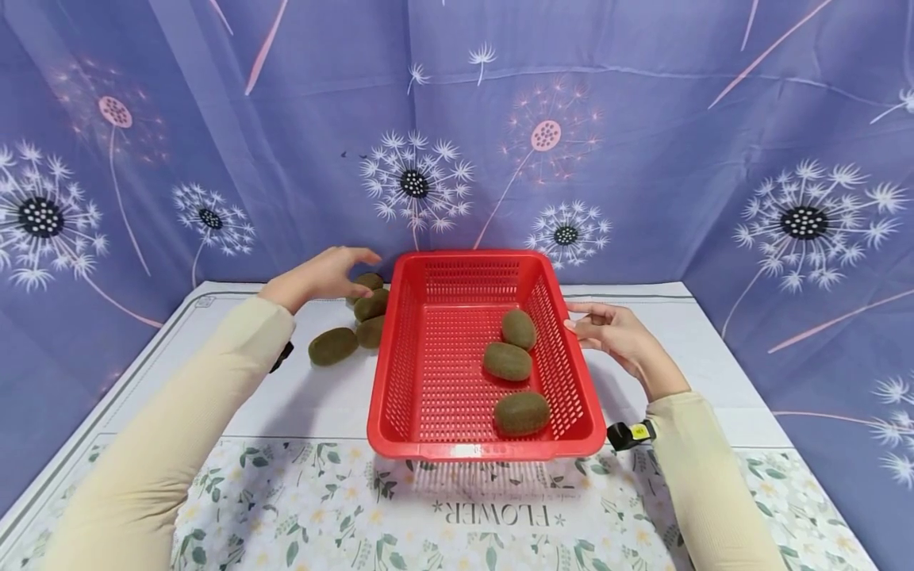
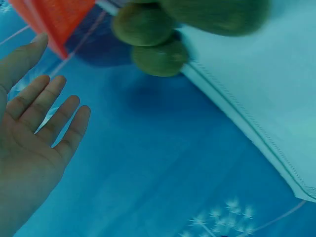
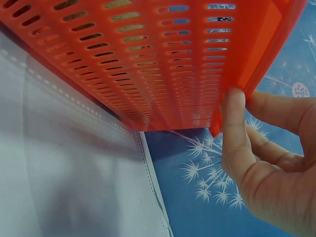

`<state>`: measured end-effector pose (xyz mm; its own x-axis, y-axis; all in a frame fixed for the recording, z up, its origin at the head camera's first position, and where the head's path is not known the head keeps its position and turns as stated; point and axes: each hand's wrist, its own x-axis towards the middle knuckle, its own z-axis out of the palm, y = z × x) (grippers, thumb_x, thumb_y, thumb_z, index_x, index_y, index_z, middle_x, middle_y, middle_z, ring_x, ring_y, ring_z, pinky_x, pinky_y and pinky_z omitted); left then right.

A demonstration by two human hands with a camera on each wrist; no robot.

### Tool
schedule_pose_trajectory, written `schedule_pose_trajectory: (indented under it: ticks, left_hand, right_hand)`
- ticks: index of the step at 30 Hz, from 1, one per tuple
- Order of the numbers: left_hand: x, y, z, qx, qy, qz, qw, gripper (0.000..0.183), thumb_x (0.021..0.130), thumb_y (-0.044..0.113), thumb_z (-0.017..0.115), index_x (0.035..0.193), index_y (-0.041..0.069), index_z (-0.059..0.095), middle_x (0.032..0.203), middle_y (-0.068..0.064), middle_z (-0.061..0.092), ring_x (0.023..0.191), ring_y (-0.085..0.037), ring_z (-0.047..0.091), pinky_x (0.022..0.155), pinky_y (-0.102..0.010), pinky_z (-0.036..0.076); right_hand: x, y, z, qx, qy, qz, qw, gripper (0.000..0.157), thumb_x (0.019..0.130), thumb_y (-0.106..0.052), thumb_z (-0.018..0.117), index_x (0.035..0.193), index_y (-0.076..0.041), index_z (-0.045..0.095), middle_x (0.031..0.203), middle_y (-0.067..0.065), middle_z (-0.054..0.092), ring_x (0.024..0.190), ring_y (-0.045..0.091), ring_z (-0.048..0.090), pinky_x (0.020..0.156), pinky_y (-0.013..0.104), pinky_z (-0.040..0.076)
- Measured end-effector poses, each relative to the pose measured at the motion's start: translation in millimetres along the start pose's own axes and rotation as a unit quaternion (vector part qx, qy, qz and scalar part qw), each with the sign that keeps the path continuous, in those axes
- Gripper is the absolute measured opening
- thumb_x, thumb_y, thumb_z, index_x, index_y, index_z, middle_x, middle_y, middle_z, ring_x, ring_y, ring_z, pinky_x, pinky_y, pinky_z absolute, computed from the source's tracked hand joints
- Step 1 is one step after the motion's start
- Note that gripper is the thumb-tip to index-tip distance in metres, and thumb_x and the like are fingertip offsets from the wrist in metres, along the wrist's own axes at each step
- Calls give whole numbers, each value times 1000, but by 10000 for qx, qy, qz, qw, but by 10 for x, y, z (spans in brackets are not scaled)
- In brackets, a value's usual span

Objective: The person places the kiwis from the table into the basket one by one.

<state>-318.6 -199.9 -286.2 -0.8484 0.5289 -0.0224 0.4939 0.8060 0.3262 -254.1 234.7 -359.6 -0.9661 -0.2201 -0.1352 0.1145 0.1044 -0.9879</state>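
My left hand is over the kiwis at the left of a red basket, thumb and fingers spread apart. In the left wrist view its palm and straight fingers show with nothing in them. Just beyond the fingertips is a bunch of brown kiwis. One kiwi lies nearest the front of that group. At the right side of the red plastic basket, my right hand holds the rim between thumb and fingers. Inside the basket, three kiwis lie along the right half.
The basket stands on a white tablecloth with a floral front strip. Behind and at both sides hangs a purple curtain with dandelion prints, close to the table's back edge. A black wrist device sits by the right sleeve.
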Motion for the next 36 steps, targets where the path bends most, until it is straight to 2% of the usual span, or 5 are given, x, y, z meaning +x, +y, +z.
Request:
schedule_pose_trajectory:
  ticks: [11, 26, 30, 33, 36]
  left_hand:
    - [-334, -353, 207, 289, -191, 203, 9992, 52, 81, 4, 73, 127, -9, 55, 128, -26, 56, 121, -44, 48, 102, -53, 38]
    - [-592, -547, 393, 724, -910, 656, 9910, 62, 68, -17, 66, 128, -7, 55, 128, -24, 57, 113, -43, 55, 94, -52, 45]
    - [-609, -558, 443, 831, -1095, 725, 9879, 73, 65, -18, 65, 135, -4, 49, 121, -24, 61, 89, -30, 63, 88, -47, 49]
    - [-613, -571, 493, 766, -1258, 609, 9872, 80, 65, -18, 65, 140, -1, 45, 113, -22, 64, 71, -20, 54, 71, -37, 49]
    - [-624, -571, 534, 672, -1382, 544, 9866, 83, 66, -19, 64, 143, 2, 42, 116, -21, 63, 74, -19, 53, 67, -32, 44]
  right_hand:
    - [20, 19, 11, -40, 40, -10, 10000, 55, 91, -2, 62, 139, 13, 38, 83, -1, 63, 76, 8, 64, 74, 25, 55]
    - [10, 15, -6, -58, 26, 43, 10000, 56, 93, -3, 61, 139, 14, 36, 84, 0, 63, 76, 8, 64, 74, 25, 55]
    - [0, -1, -6, -40, 14, 18, 10000, 56, 93, -2, 59, 140, 14, 34, 85, -1, 64, 77, 8, 64, 74, 25, 55]
    - [-12, -15, 1, -27, 0, 4, 10000, 56, 93, -2, 60, 140, 15, 34, 85, -1, 64, 77, 8, 64, 75, 24, 55]
    - [-18, -18, 7, -44, 14, 22, 10000, 56, 93, -3, 60, 139, 15, 35, 84, 0, 63, 76, 8, 64, 74, 24, 55]
